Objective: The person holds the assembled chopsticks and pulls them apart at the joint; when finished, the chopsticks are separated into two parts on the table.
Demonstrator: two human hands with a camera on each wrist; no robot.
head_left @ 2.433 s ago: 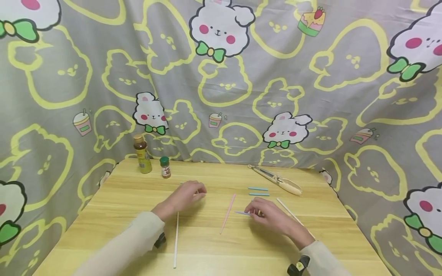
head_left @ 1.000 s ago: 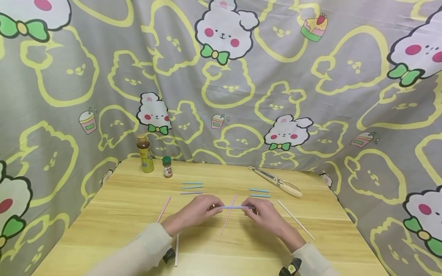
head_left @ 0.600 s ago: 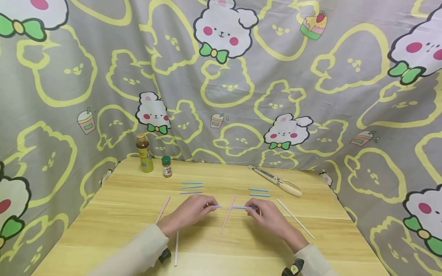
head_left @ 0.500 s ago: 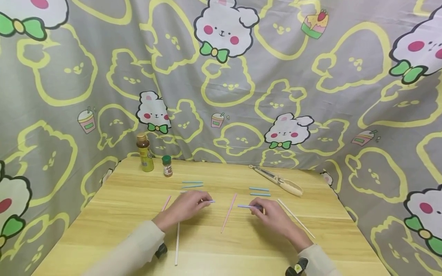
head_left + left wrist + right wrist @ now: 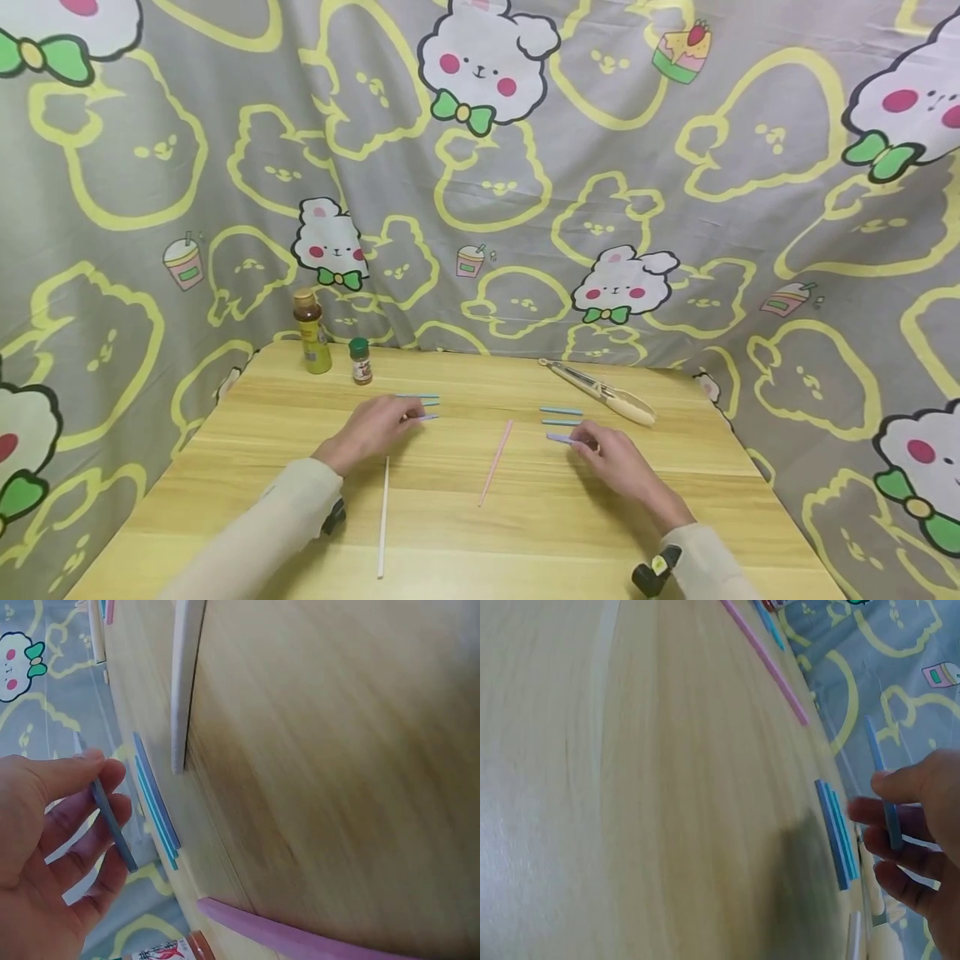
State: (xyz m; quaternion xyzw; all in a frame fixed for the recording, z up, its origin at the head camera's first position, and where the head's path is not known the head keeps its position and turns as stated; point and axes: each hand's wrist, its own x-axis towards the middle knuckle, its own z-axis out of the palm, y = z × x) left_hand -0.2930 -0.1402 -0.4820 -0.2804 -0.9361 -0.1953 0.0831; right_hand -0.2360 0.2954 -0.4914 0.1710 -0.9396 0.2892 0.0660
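Note:
My left hand (image 5: 373, 427) is at the left of the table, pinching a short, thin, straw-like purple stick (image 5: 112, 825) between thumb and fingers. Beside it lie two teal sticks (image 5: 156, 814) and another purple stick (image 5: 159, 795). My right hand (image 5: 617, 462) pinches a similar short purple stick (image 5: 881, 780) just in front of two teal sticks (image 5: 562, 411). A purple stick (image 5: 830, 836) also lies by that teal pair in the right wrist view. Between the hands a longer pink stick (image 5: 495, 462) lies slanted on the table.
A white stick (image 5: 383, 521) lies near the left forearm; another white stick (image 5: 853, 937) is by the right hand. Tongs (image 5: 596, 390) lie at the back right. A yellow-labelled bottle (image 5: 312, 337) and a green-capped spice jar (image 5: 360, 362) stand at the back left of the wooden table.
Both hands held one purple length above the pink stick; it came apart into two pieces. The hands have since moved outward, left and right, each with a piece, toward the teal sticks.

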